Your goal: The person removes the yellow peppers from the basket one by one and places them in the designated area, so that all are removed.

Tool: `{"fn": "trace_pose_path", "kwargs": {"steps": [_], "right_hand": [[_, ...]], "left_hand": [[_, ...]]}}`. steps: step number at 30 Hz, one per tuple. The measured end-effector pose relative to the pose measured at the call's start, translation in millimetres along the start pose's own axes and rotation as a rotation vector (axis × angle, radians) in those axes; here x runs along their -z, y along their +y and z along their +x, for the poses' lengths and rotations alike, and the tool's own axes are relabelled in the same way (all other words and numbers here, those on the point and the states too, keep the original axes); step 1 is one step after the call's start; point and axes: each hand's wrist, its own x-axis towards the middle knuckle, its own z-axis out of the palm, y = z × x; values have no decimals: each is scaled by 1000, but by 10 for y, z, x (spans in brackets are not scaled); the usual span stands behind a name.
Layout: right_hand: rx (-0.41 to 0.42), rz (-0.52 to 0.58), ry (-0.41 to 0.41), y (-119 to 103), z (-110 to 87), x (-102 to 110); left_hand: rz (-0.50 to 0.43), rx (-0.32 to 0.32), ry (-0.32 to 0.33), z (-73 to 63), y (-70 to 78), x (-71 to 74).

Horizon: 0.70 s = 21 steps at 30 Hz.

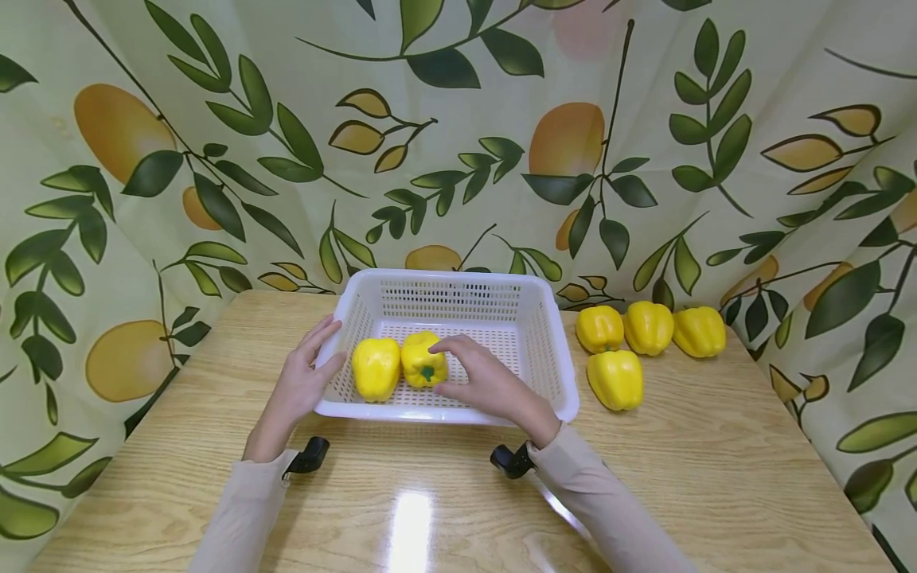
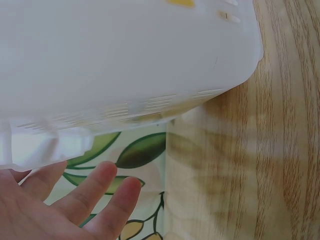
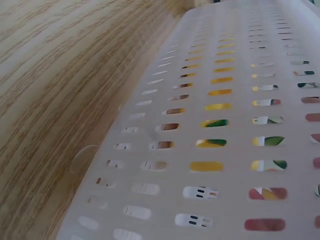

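Two yellow bell peppers lie side by side in the left part of a white plastic basket [image 1: 442, 413]. My right hand [image 1: 487, 378] reaches over the near rim and holds the right-hand bell pepper [image 1: 424, 362], thumb and fingertips around its right side, green stem facing me. The other bell pepper [image 1: 376, 369] sits to its left. At the basket's left rim is my left hand [image 1: 304, 378], its thumb over the rim. In the left wrist view its fingers [image 2: 117, 207] are straight and spread beside the basket's outer wall. Through the slots in the right wrist view, yellow pepper [image 3: 206, 166] shows.
Right of the basket, several more yellow bell peppers [image 1: 648, 328] stand on the wooden table [image 1: 716, 461], one [image 1: 614, 380] nearer me than the others. A curtain with leaves and fruit [image 1: 473, 207] hangs behind and beside the table. Black wrist mounts [image 1: 310, 455] show below both hands.
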Motion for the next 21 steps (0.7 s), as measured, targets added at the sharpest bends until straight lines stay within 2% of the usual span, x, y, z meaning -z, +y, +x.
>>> {"fn": "trace_pose_path", "kwargs": {"steps": [7, 13, 21], "right_hand": [[-25, -58, -65, -42, 34, -36], [-37, -155, -77, -56, 87, -68], [-60, -187, -97, -39, 116, -89]], "left_hand": [[7, 0, 3, -7, -2, 11], [2, -2, 1, -2, -9, 3], [-2, -3, 3, 0, -6, -5]]}}
